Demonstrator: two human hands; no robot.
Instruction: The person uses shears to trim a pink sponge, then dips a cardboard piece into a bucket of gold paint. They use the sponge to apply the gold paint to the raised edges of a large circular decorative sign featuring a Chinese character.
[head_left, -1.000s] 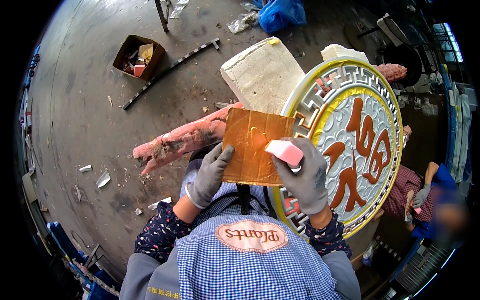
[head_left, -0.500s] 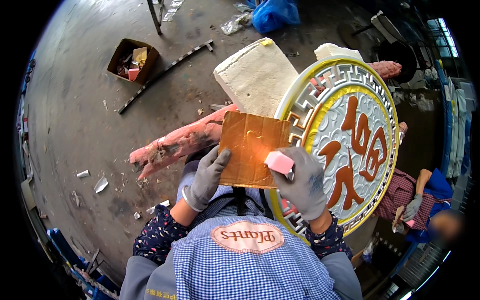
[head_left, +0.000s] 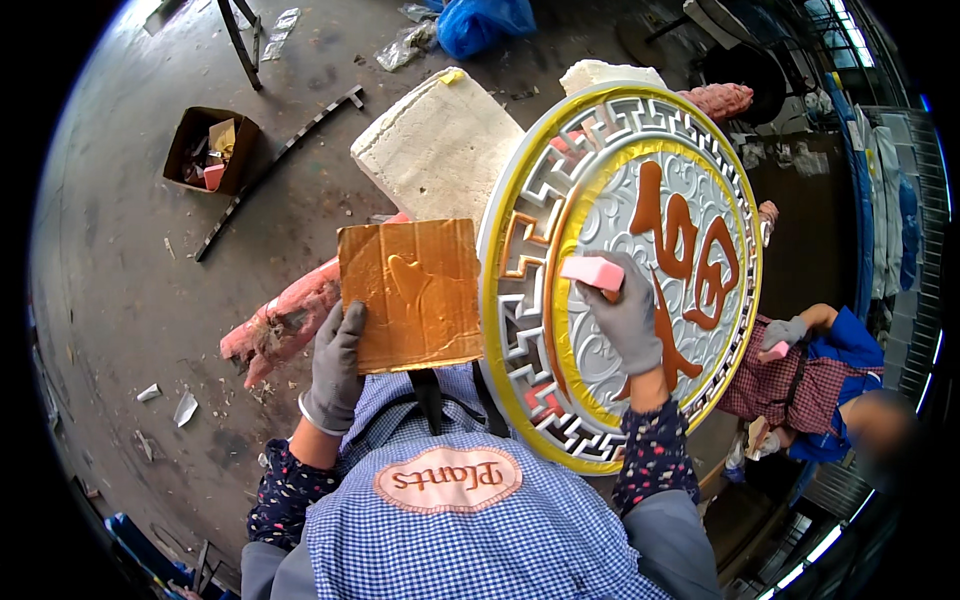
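Observation:
My left hand (head_left: 338, 365), in a grey work glove, is closed on the left edge of a square cardboard piece (head_left: 430, 335) smeared with orange-brown paint. The cardboard is held up in front of my apron. My right hand (head_left: 628, 325), also gloved, grips a pink sponge block (head_left: 593, 271) over the round carved panel (head_left: 492, 300). Whether the sponge touches the panel I cannot tell. The panel is white and grey with yellow rings, a fretwork border and a raised brown character (head_left: 678, 238). Some border fretwork on the near left is brown-edged.
A white foam block (head_left: 440, 140) and a ragged pink roll (head_left: 285, 318) lie beside and under the panel. On the floor are a scrap-filled box (head_left: 180, 150), a dark bar (head_left: 270, 180) and a blue bag (head_left: 485, 25). Another person (head_left: 800, 380) works at the right with a pink sponge.
My right hand has moved the sponge off the cardboard and rightward over the panel. My left hand still holds the cardboard, now farther left in view. The whole view has shifted.

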